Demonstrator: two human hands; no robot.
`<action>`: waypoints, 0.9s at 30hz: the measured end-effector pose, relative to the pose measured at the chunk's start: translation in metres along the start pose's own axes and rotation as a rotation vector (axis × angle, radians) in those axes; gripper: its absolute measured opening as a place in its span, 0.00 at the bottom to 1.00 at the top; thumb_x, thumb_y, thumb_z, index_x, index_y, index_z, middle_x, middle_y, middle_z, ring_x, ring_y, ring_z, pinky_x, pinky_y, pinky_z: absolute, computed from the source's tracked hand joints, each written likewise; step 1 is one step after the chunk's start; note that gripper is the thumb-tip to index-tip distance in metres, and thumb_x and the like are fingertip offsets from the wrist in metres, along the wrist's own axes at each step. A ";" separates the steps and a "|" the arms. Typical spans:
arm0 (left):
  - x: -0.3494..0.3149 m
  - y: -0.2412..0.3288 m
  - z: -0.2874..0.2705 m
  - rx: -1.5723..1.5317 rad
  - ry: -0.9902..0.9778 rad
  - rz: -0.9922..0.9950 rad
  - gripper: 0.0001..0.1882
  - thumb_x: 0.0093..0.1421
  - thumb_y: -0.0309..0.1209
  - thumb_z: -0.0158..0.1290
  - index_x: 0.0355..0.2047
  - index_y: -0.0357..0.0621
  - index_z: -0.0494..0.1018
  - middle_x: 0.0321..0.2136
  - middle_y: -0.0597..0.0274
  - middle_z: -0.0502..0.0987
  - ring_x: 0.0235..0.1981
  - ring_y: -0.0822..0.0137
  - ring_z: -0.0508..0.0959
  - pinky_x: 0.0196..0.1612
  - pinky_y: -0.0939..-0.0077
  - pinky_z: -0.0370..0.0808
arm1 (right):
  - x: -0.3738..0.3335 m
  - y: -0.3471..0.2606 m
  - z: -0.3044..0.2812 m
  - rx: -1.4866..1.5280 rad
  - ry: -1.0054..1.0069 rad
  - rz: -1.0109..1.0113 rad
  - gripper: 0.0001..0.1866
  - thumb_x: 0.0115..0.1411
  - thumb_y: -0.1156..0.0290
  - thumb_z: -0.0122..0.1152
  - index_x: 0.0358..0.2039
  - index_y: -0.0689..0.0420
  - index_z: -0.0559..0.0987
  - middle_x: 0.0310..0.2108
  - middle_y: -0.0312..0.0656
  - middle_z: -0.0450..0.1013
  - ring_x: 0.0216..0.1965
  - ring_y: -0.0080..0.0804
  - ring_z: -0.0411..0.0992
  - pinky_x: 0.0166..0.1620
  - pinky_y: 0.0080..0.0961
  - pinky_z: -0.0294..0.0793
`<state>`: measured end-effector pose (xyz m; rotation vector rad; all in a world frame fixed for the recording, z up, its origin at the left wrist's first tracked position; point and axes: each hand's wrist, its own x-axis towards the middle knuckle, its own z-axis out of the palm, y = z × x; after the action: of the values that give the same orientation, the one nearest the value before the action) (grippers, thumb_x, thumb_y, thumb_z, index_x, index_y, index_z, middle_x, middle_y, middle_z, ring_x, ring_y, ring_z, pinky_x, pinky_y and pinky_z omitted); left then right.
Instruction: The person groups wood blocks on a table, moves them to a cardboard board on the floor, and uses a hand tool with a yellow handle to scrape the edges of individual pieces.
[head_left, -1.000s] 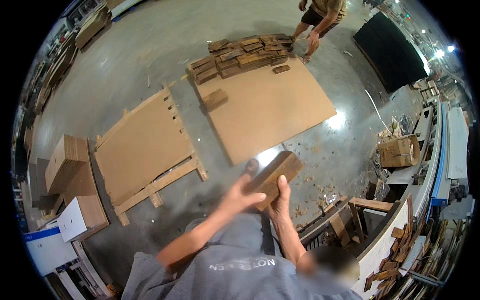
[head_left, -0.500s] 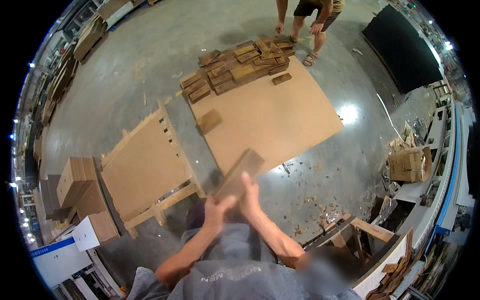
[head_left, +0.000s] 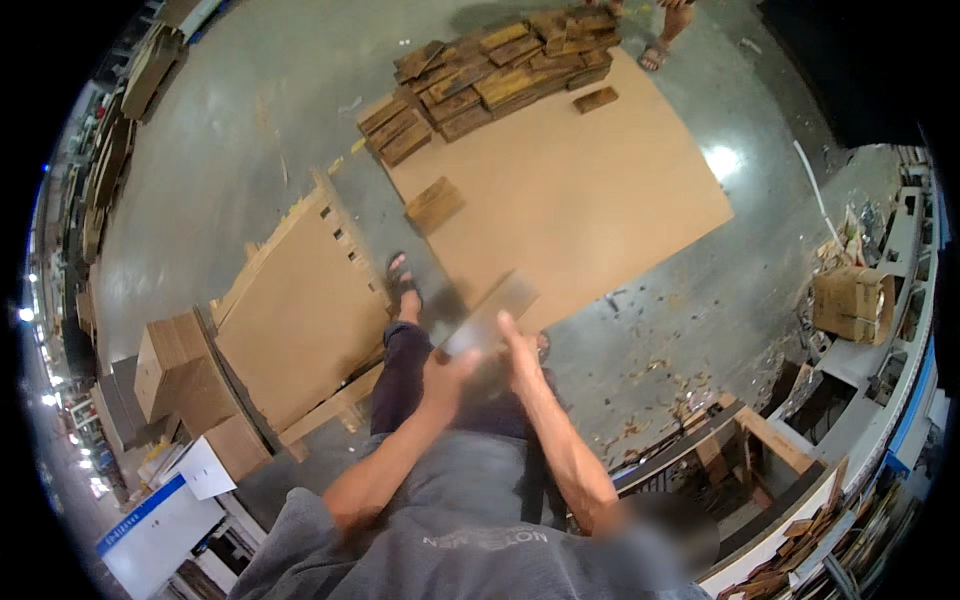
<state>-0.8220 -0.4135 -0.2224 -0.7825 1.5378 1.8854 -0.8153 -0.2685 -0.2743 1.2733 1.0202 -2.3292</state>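
Note:
Between my two hands is a short wooden plank (head_left: pixel 508 295), held at a slant in front of my body and blurred by motion. My left hand (head_left: pixel 447 378) is closed round its near end. The fingers of my right hand (head_left: pixel 518 350) grip its right side. Beyond the plank lies a large tan board (head_left: pixel 600 190) with a pile of dark brown planks (head_left: pixel 500 80) along its far edge. One wider plank (head_left: pixel 436 204) rests alone at the board's left edge. A smaller plank (head_left: pixel 596 99) lies just in front of the pile.
On the left a wooden pallet bears a brown sheet (head_left: pixel 300 310), with stacked cardboard (head_left: pixel 175 360) beside it. A cardboard box (head_left: pixel 853 303) stands at the right next to machine framing. Debris (head_left: pixel 640 400) litters the floor. Another person's legs (head_left: pixel 668 35) show at the far edge.
The view has shifted, and my left foot now shows beside the board. The plank stays in both hands and slants much as before. The other person's upper parts have left the view.

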 end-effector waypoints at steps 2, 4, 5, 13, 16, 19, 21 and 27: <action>0.052 -0.003 -0.025 0.048 0.034 -0.141 0.34 0.56 0.34 0.65 0.57 0.33 0.64 0.48 0.58 0.73 0.50 0.63 0.74 0.53 0.69 0.71 | 0.043 0.013 0.011 -0.050 0.062 0.002 0.43 0.57 0.47 0.69 0.65 0.58 0.65 0.61 0.45 0.65 0.59 0.39 0.65 0.57 0.43 0.67; 0.114 -0.005 -0.047 -0.003 -0.002 -0.249 0.35 0.56 0.32 0.65 0.59 0.30 0.62 0.50 0.56 0.72 0.53 0.62 0.74 0.58 0.66 0.69 | 0.095 0.028 0.020 -0.119 0.096 -0.002 0.47 0.58 0.49 0.69 0.69 0.58 0.58 0.62 0.47 0.61 0.62 0.43 0.60 0.61 0.45 0.63; 0.142 -0.007 -0.060 0.008 -0.023 -0.271 0.35 0.56 0.32 0.65 0.59 0.30 0.62 0.50 0.56 0.73 0.52 0.61 0.74 0.58 0.65 0.69 | 0.124 0.045 0.026 -0.105 0.171 -0.056 0.46 0.57 0.48 0.70 0.67 0.60 0.61 0.62 0.48 0.63 0.60 0.42 0.62 0.60 0.43 0.64; 0.424 -0.066 -0.177 0.366 -0.095 -0.291 0.33 0.56 0.44 0.62 0.53 0.31 0.73 0.49 0.52 0.77 0.50 0.60 0.76 0.55 0.64 0.70 | 0.388 0.113 0.080 -0.045 0.255 -0.170 0.42 0.54 0.50 0.74 0.59 0.68 0.71 0.53 0.52 0.73 0.53 0.40 0.72 0.58 0.37 0.69; 0.502 -0.084 -0.199 0.393 -0.119 -0.302 0.33 0.56 0.47 0.61 0.54 0.34 0.74 0.49 0.51 0.78 0.51 0.59 0.76 0.56 0.63 0.69 | 0.466 0.128 0.085 -0.019 0.221 -0.211 0.41 0.53 0.52 0.74 0.59 0.69 0.71 0.52 0.52 0.74 0.52 0.40 0.73 0.57 0.37 0.71; 0.547 -0.090 -0.196 0.269 -0.151 -0.348 0.32 0.56 0.39 0.62 0.58 0.35 0.69 0.52 0.53 0.76 0.54 0.60 0.74 0.60 0.63 0.67 | 0.519 0.142 0.072 -0.031 0.206 -0.194 0.41 0.53 0.54 0.75 0.59 0.69 0.70 0.52 0.51 0.74 0.52 0.40 0.73 0.56 0.37 0.72; 0.564 -0.091 -0.198 0.165 -0.149 -0.371 0.33 0.56 0.32 0.63 0.60 0.34 0.65 0.53 0.55 0.74 0.55 0.61 0.73 0.62 0.63 0.66 | 0.536 0.145 0.077 0.033 0.202 -0.168 0.41 0.54 0.56 0.75 0.59 0.70 0.70 0.52 0.51 0.74 0.52 0.39 0.73 0.55 0.37 0.72; 0.592 -0.102 -0.191 0.044 -0.208 -0.308 0.35 0.58 0.25 0.62 0.63 0.33 0.60 0.57 0.55 0.71 0.59 0.60 0.71 0.66 0.62 0.64 | 0.552 0.144 0.073 -0.075 0.263 -0.157 0.38 0.54 0.56 0.75 0.57 0.69 0.72 0.51 0.50 0.75 0.50 0.37 0.73 0.54 0.35 0.72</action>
<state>-1.1220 -0.5423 -0.7622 -0.7313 1.2488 1.6450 -1.0911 -0.3809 -0.7663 1.5500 1.3214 -2.2497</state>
